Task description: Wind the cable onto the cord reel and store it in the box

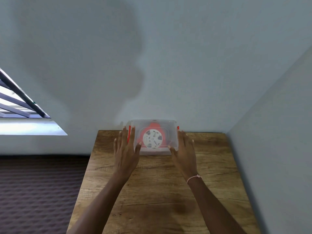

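Closure is judged to be the step in hand. The cord reel point(152, 138) is seen through the clear lid, lying flat inside the box point(170, 130). The box is set at the far edge of the table point(152, 191), close against the wall point(168, 65). No loose cable is seen outside the box; whether it is fully wound cannot be told through the plastic.

The left hand point(125, 149) is laid against the box's left end, beside the left red latch point(129, 135). Its fingers are straight and slightly spread, and the thumb touches the near corner of the lid. The right hand point(184, 149) is laid against the right end in the same way, with fingers straight and close together and the thumb at the near right corner. Nothing is pinched. The right red latch point(178, 127) is seen at the far corner.

For a good finish, the lid should be pressed evenly at both ends, so that it is seated all round before the latches are snapped down. Whether they are already locked cannot be told. The box should be steadied between both palms, so that it is not pushed askew against the wall.
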`<move>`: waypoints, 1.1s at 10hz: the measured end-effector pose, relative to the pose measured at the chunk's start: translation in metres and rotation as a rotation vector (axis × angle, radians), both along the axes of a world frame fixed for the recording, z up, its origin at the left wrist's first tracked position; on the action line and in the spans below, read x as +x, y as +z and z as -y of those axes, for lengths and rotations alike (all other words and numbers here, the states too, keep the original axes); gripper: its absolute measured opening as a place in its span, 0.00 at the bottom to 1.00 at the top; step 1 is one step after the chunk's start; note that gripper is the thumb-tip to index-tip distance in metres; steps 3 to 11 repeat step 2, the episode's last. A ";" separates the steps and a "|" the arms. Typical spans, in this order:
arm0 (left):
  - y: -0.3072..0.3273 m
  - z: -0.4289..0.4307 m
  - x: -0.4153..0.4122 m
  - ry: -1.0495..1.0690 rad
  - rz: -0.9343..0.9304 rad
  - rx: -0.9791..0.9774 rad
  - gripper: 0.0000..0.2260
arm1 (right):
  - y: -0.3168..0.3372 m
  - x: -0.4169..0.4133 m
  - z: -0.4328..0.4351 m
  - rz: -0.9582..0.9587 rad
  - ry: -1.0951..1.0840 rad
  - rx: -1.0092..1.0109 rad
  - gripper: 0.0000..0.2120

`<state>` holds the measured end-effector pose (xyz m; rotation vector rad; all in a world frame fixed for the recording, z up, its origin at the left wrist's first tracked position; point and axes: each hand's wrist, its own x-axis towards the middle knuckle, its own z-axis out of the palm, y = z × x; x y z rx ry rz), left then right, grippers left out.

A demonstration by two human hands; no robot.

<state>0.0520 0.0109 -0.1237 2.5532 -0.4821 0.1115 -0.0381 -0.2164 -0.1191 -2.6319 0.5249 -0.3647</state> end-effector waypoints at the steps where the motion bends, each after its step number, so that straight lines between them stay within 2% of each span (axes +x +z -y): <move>1: 0.020 0.007 -0.001 -0.034 0.104 0.056 0.33 | 0.017 0.001 -0.004 0.057 0.070 -0.118 0.36; 2: 0.043 0.016 0.000 -0.059 0.258 0.094 0.33 | 0.042 0.006 -0.009 0.093 0.077 -0.212 0.35; 11: 0.043 0.016 0.000 -0.059 0.258 0.094 0.33 | 0.042 0.006 -0.009 0.093 0.077 -0.212 0.35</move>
